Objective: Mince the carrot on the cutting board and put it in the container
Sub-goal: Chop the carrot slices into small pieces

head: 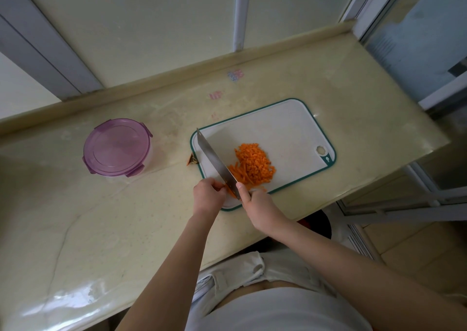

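1. The cutting board (pixel 290 125), white with a teal rim, lies on the pale tabletop (pixel 126 217) just right of the frame's centre. Its lower-left corner is under the hands.
2. A heap of minced carrot (pixel 255 161) sits on the middle of the board. At the heap's lower left lie carrot strips (pixel 238 175), long and uncut, running down toward the hands.
3. The right hand (pixel 257 204) is wrapped round the handle of the knife (pixel 214 160) (the handle itself is hidden in the fist), with the thumb up against the heel of the blade. The blade slants up and left across the board's left part, its tip near the board's upper-left corner.
4. The left hand (pixel 208 194) has its fingers curled, the tips pinning the near ends of the strips right beside the blade's left face.
5. The container (pixel 117 148), with its purple lid clipped on, stands at the left of the frame, well apart from the board.
6. A small carrot stub (pixel 192 160) lies on the tabletop just beside the board's left edge.
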Demonstrator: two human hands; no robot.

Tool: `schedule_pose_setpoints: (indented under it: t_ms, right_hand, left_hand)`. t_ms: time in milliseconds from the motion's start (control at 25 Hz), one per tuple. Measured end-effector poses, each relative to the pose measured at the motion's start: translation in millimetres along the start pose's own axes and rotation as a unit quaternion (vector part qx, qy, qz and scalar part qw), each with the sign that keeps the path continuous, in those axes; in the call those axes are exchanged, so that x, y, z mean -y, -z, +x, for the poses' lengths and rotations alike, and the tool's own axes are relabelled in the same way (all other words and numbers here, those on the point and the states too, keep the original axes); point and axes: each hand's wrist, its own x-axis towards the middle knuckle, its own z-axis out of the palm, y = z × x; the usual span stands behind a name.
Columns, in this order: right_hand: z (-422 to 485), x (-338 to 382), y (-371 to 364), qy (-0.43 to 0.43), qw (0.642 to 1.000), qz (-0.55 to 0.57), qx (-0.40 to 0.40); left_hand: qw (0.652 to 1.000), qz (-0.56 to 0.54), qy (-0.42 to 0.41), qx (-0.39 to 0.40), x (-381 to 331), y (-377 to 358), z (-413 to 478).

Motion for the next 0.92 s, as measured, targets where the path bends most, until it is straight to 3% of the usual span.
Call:
schedule_pose_setpoints:
  t_ms: [360,600,920]
  right_hand:
    - [5.2,-4.4,-13.2,0.017,1.0,-0.013,-0.019]
    - [19.2,-14.3,4.4,-0.028,0.997,0.071,0.018]
    - [20.7,-6.6,3.5,-0.025,0.996,0.086,0.029]
  left_hand:
    - [1.0,0.008,-0.029,-0.006,2.3,0.4,-1.8]
    - [0.997,0.04,-0.062,-0.024,3.8,-4.1,-7.3]
    - [0.996,0.059,-0.053,-0.026,-0.7,-6.1,-6.7]
